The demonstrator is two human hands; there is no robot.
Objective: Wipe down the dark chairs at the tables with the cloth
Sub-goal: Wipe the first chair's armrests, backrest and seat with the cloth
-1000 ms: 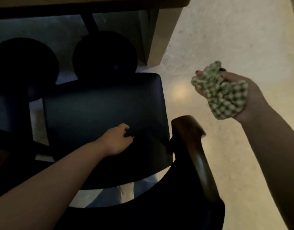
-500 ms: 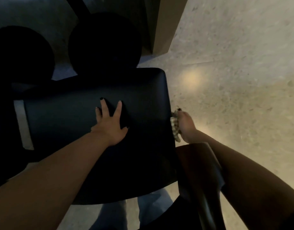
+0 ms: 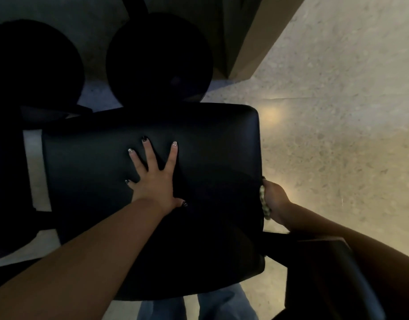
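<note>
my left hand (image 3: 153,179) is pressing spread flat on the chair seat (image 3: 210,158), frame centre; my right hand (image 3: 276,202) is gripping the cloth (image 3: 264,205) against its right edge.

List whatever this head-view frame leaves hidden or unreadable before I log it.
- Cloth: only a checked sliver shows in the head view; the right hand and the seat's edge cover the rest.
- Right hand's fingers: hidden behind the hand's back and the cloth.
- Chair seat: too dark to tell dirt or wiped areas.
- Two round dark shapes beyond the seat: shadow hides what they are.
- Left hand: flat, fingers spread, plainly visible.
</note>
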